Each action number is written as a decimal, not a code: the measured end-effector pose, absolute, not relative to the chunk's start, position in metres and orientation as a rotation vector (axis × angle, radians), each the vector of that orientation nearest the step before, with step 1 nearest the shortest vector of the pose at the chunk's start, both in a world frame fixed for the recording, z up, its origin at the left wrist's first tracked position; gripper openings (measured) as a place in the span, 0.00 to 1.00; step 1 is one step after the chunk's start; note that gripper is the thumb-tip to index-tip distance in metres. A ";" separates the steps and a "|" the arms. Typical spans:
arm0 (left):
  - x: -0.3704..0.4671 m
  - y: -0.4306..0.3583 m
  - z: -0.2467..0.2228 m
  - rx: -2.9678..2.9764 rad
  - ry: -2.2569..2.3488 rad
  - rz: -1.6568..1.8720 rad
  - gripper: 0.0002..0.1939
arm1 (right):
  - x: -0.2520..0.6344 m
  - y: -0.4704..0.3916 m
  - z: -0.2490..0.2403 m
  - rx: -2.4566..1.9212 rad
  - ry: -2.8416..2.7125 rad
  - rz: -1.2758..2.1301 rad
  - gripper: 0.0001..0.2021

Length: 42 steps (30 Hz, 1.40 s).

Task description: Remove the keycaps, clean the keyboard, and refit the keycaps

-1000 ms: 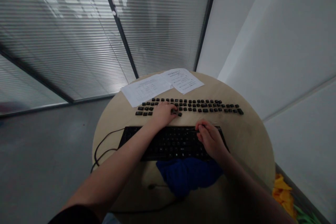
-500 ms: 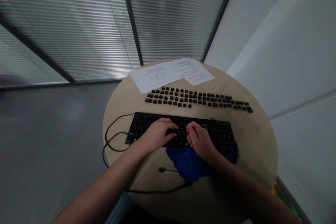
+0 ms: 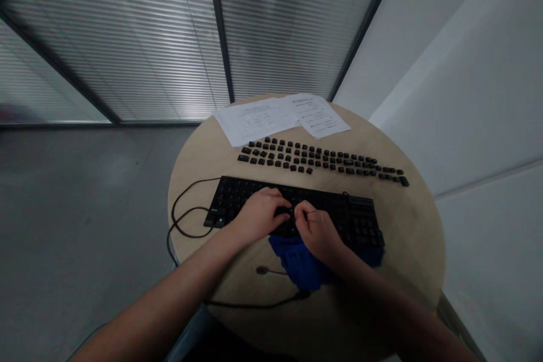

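A black keyboard [image 3: 237, 189] lies across the table, and some of its keys appear to be off at the middle and right. My left hand [image 3: 263, 212] rests on the keyboard's middle, fingers stretched out, with a gap between thumb and forefinger. Just right of it, close to its fingertips, my right hand [image 3: 316, 227] is closed in a pinch over the keys. Whatever sits between its fingertips is too small or hidden to name. A blue cloth [image 3: 302, 264] lies at the keyboard's front edge, partly under my right wrist. Behind the keyboard, loose black keycaps [image 3: 297, 160] stand in rows.
Printed paper sheets [image 3: 258, 120] lie at the far side of the round wooden table [image 3: 190, 153]. A black cable [image 3: 178, 226] loops at the left. Another cable [image 3: 254, 306] and a small dark-headed tool [image 3: 263, 270] lie near the front. A white wall [image 3: 479, 107] stands at right.
My right hand has moved a little left, nearer to my left hand's fingertips. The left hand stays at about the same part of the keyboard. The camera view has shifted slightly.
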<state>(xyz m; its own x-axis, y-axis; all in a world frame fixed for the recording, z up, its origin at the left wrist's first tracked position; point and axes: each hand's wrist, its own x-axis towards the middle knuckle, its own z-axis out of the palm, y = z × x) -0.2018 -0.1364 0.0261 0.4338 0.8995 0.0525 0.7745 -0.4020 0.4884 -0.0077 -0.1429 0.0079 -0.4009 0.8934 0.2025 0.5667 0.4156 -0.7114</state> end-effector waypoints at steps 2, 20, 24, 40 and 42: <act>-0.201 -0.136 0.027 2.291 1.432 0.438 0.11 | -0.006 -0.143 0.004 -1.229 -2.043 0.806 0.09; -0.193 -0.117 0.058 2.331 1.471 0.614 0.07 | 0.030 -0.138 0.030 -1.289 -1.669 0.883 0.11; -0.166 -0.070 0.058 2.394 1.558 0.651 0.10 | 0.058 -0.120 0.036 -1.348 -1.445 0.811 0.10; -0.119 -0.006 0.010 2.543 1.763 0.405 0.11 | 0.061 -0.114 0.043 -1.291 -1.755 0.734 0.12; -0.119 -0.006 0.012 2.532 1.775 0.385 0.11 | 0.060 -0.114 0.041 -1.275 -1.759 0.749 0.12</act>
